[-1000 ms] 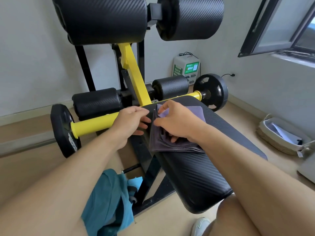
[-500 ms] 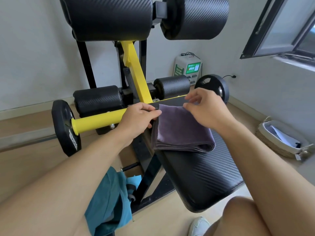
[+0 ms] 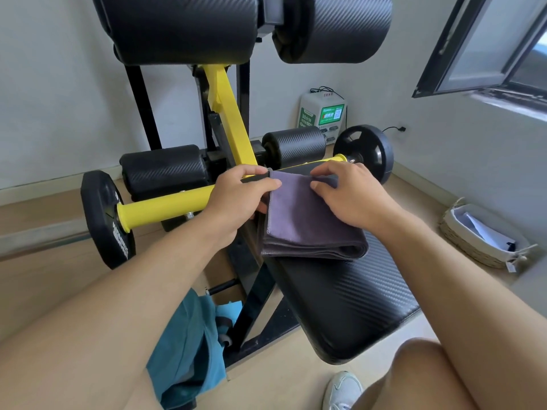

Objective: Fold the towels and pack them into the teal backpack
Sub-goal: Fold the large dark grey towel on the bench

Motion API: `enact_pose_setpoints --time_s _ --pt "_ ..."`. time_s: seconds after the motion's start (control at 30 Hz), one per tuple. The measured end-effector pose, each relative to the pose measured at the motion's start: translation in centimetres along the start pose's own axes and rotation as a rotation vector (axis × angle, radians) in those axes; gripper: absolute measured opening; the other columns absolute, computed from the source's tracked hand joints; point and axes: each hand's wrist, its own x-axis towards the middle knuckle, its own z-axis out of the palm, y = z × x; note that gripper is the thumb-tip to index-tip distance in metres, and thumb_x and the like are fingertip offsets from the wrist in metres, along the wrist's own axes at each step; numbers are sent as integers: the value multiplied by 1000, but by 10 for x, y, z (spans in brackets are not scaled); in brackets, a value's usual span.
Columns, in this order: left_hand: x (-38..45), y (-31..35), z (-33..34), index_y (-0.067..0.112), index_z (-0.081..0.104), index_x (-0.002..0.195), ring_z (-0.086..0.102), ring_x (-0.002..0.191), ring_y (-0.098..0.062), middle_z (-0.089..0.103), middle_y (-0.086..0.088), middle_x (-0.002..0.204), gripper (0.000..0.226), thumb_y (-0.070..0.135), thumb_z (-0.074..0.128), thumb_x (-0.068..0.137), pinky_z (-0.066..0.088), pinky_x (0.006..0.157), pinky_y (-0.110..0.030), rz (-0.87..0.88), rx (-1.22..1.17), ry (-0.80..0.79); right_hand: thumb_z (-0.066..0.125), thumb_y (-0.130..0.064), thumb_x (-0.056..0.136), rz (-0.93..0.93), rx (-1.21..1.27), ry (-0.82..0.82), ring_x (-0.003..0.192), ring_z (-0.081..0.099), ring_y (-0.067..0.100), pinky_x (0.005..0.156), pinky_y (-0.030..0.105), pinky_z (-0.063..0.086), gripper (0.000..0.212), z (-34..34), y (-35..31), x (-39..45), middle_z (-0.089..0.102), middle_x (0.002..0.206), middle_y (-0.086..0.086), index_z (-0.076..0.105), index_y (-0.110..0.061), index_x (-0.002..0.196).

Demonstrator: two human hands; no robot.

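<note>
Both hands, left (image 3: 236, 196) and right (image 3: 349, 193), pinch the folded towel (image 3: 307, 226) on the black bench pad (image 3: 355, 297); a teal backpack (image 3: 189, 347) lies on the wooden floor (image 3: 44, 279).

The towel (image 3: 307, 223) was greyish purple, plain, with a darker grey hem and darker grey lower folds. The worktop (image 3: 352, 303) beneath it was black with a fine carbon-weave pattern. The roller pads (image 3: 165, 170) beyond the worktop carried the same black weave. The bar (image 3: 165, 207) left of the towel was bright yellow, as was the upright arm (image 3: 228, 113). The weight plates (image 3: 103, 217) on the bar ends were black, the left one with white lettering. The backpack (image 3: 189, 350) below the worktop was teal. The basket (image 3: 461, 241) right of the worktop was tan woven with a white lining. The charging box (image 3: 322, 112) behind the worktop was white with green panels. The shoe (image 3: 340, 389) was white.
</note>
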Motion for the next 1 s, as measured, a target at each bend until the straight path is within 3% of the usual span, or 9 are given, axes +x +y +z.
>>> enact_pose_setpoints --time_s 0.17,0.33,0.43,0.53,0.6,0.67,0.73,0.83,1.0 --pt "0 -2 -3 24 68 105 58 56 -14 70 -1 85 21 23 76 85 46 62 -31 -104 -31 -17 53 -46 98 -56 -100 -83 129 47 28 108 49 39 35 10 -6 -3 65 128 -5 64 -30 128" --pt "-2 -5 -7 27 66 107 58 46 -5 72 2 86 20 25 74 88 45 60 -29 -159 28 -57 45 -57 96 -61 -152 -142 131 46 28 111 50 36 46 16 -3 -3 63 131 -4 58 -33 133" --pt "-5 -4 -9 25 64 118 62 57 -9 71 2 89 31 29 75 89 45 56 -28 -147 89 -53 38 -61 97 -60 -181 -167 137 41 28 116 49 31 53 17 -1 -2 59 139 -4 54 -33 139" --pt "-6 -5 -8 24 60 125 66 75 -12 70 4 96 42 34 76 88 53 65 -34 1 218 37 35 -54 104 -65 -229 -195 152 20 28 125 46 14 54 14 -5 -5 38 160 -3 41 -31 152" --pt "-6 -5 -7 26 61 128 67 97 -12 67 8 115 39 31 72 91 56 90 -40 256 395 122 31 -49 107 -90 -250 -224 157 4 25 127 42 3 56 11 -10 -9 22 167 -4 30 -27 158" --pt "-11 0 -4 25 62 135 54 130 -11 56 10 145 37 22 61 98 40 113 -33 471 554 71 28 -44 109 -139 -249 -237 157 -4 22 127 39 -2 56 9 -13 -13 13 169 -3 23 -23 161" --pt "-17 1 3 21 50 149 26 151 -9 34 9 163 45 21 50 104 19 121 -28 547 727 -71 27 -44 109 -170 -256 -255 156 -7 20 127 37 -4 59 12 -14 -17 8 170 -3 17 -20 162" --pt "-19 -10 8 19 16 163 -5 157 -9 3 7 171 56 34 31 110 0 128 -37 454 992 -281 24 -48 108 -164 -267 -298 156 -7 19 127 37 -3 64 19 -9 -22 5 170 -2 12 -17 162" --pt "-17 -21 9 17 -8 162 -18 154 -8 -17 4 169 64 44 17 109 -7 127 -34 378 1121 -367 20 -53 107 -168 -243 -279 156 -8 14 126 32 -6 66 26 -1 -30 2 170 -5 7 -21 163"
